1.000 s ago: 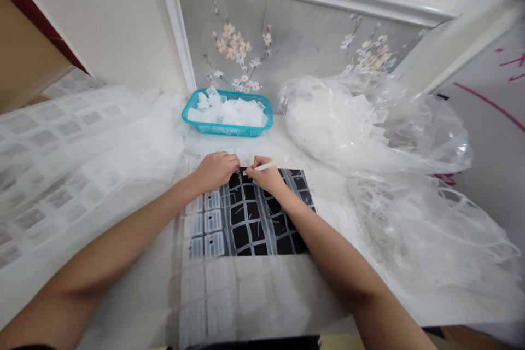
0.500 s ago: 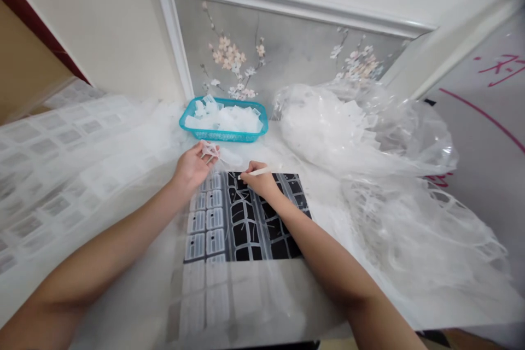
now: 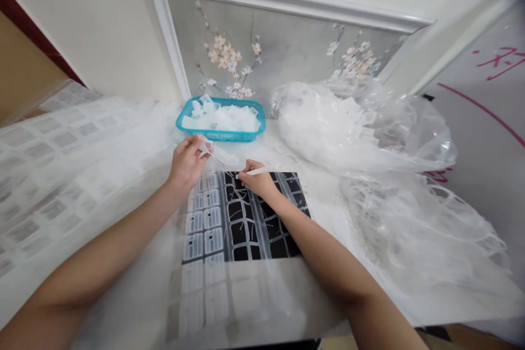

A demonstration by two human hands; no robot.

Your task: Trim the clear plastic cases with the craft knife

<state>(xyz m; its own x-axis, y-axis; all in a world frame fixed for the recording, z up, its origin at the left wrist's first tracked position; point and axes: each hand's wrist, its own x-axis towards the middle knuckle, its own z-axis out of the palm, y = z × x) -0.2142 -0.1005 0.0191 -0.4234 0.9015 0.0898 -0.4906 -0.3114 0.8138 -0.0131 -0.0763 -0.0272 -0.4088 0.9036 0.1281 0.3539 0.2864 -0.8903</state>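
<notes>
My left hand (image 3: 186, 164) is closed around a few small translucent plastic pieces (image 3: 206, 146), just in front of the blue basket. Pinched in my right hand (image 3: 257, 178) is a slim white pen-like tool (image 3: 264, 169), its tip low over the far part of a black mat (image 3: 241, 234). A clear plastic sheet (image 3: 213, 243) lies across that mat. On its left side are rows of rectangular pieces; over the black area the sheet shows a frame of open cells and thin strips. My right forearm hides part of the mat's right side.
The blue basket (image 3: 221, 135) holds a heap of translucent pieces. To its right lies a clear bag (image 3: 320, 126) of similar pieces, with a tangle of plastic frames (image 3: 426, 235) nearer me. Stacked sheets (image 3: 53, 175) cover the left side. A framed flower picture (image 3: 295, 49) stands behind.
My left hand has rolled from palm-up to back-of-hand up, its fingers closing more around the pieces. My right hand stays almost in place with the tool. The whole view has shifted slightly.
</notes>
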